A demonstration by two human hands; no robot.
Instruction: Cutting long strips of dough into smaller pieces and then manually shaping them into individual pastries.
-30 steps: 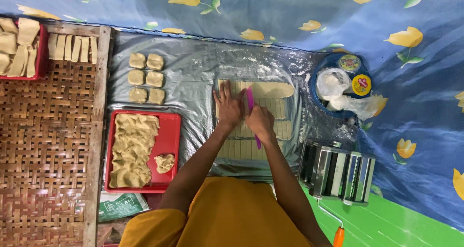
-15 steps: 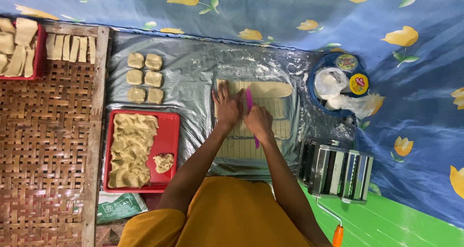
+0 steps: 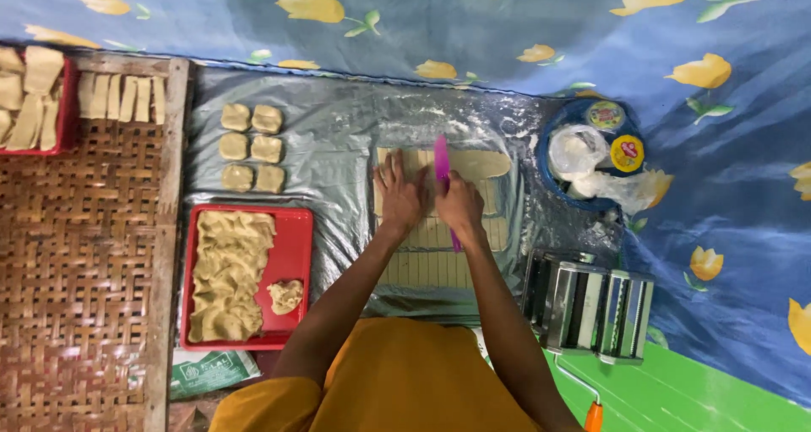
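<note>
Fingers of the left hand (image 3: 400,197) lie spread flat on the dough sheet (image 3: 439,221); the right hand (image 3: 460,206) is closed around a pink ruler (image 3: 444,179) laid across it. Bare plastic sheet (image 3: 338,145) leaves room on all sides. Leftward, six dough squares (image 3: 251,148); the red tray (image 3: 291,255) holds dough. Right, a blue bowl (image 3: 549,174) holds bags; the pasta machine (image 3: 591,301) stands near.

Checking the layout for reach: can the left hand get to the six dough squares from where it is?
Probably yes. The left hand lies on the dough sheet, and only bare plastic sheet separates it from the dough squares; nothing stands between.
</note>
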